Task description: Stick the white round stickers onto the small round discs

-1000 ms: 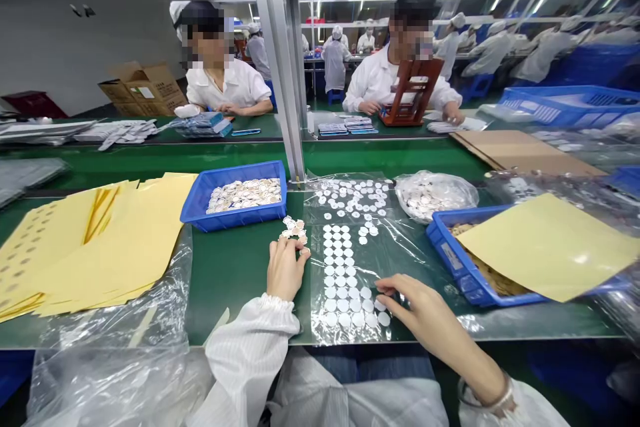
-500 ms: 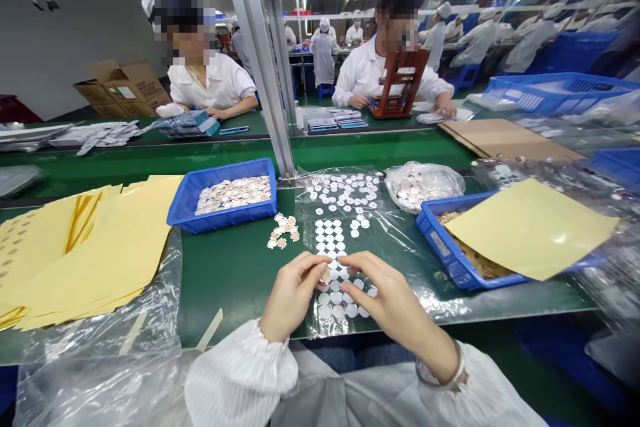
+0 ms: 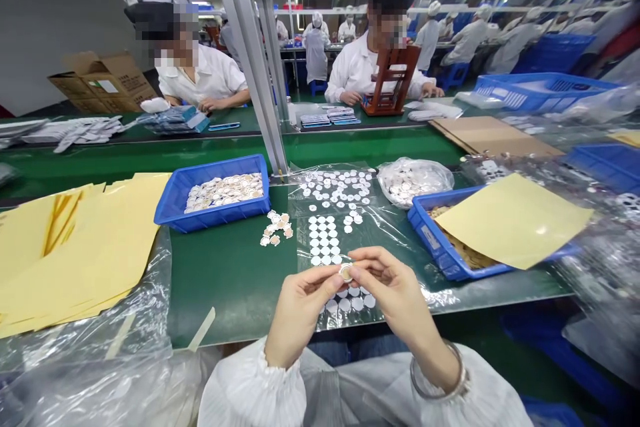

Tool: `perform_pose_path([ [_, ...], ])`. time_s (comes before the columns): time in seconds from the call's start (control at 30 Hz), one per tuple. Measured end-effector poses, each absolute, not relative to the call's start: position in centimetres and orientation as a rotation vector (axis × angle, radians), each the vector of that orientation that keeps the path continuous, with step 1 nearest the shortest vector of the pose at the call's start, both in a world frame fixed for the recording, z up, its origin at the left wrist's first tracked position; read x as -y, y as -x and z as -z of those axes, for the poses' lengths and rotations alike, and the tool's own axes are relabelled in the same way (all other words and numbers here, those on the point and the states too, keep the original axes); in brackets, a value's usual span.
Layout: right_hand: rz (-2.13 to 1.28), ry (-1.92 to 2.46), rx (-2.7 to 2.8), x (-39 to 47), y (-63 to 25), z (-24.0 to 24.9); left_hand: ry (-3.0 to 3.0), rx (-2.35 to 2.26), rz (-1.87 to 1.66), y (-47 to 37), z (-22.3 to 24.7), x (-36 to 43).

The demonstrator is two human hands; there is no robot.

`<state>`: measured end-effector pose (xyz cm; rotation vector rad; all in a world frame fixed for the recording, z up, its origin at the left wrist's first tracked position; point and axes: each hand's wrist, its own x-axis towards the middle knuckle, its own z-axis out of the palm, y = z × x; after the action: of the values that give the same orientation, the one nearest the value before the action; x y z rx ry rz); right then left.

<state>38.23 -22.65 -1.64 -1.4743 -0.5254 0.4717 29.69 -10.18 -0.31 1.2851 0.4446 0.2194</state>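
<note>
Between the fingertips of both hands is a small round disc (image 3: pixel 346 272) with a white rim and a tan middle. My left hand (image 3: pixel 299 301) pinches it from the left, closed. From the right, the thumb and fingers of my right hand (image 3: pixel 395 292) close on its other edge. Under the hands, white round stickers (image 3: pixel 324 241) lie in rows on a clear plastic sheet (image 3: pixel 385 240); my hands cover some of them. A small pile of similar white-and-tan discs (image 3: pixel 277 228) lies on the green table to the left.
A blue bin (image 3: pixel 165 210) of discs stands at the back left, beside yellow sheets (image 3: pixel 95 247). At the right, a yellow sheet (image 3: pixel 520 217) partly covers another blue bin (image 3: pixel 431 239). A plastic bag (image 3: pixel 415 180) of white pieces sits behind. Two co-workers sit across the bench.
My right hand's fingers, apart before, have closed on the disc that my left hand was holding. Both hands now meet at it. The view has shifted slightly.
</note>
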Motion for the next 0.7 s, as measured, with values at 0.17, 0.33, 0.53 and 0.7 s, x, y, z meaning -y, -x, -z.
perform_pose_path([
  [0.17,0.026,1.681,0.750,22.6,-37.4,1.9,-1.185,-0.518,-0.250,-29.5,0.1,10.5],
  [0.33,0.169,1.627,0.938,23.1,-37.5,1.6,-0.939,-0.496,-0.158,-29.5,0.0,10.6],
  [0.53,0.251,1.618,0.997,23.3,-37.3,1.7,-0.829,-0.480,-0.149,-29.7,0.2,11.0],
  [0.7,0.496,1.720,0.949,24.7,-38.6,0.9,-0.815,-0.516,-0.154,-29.7,0.0,10.6],
])
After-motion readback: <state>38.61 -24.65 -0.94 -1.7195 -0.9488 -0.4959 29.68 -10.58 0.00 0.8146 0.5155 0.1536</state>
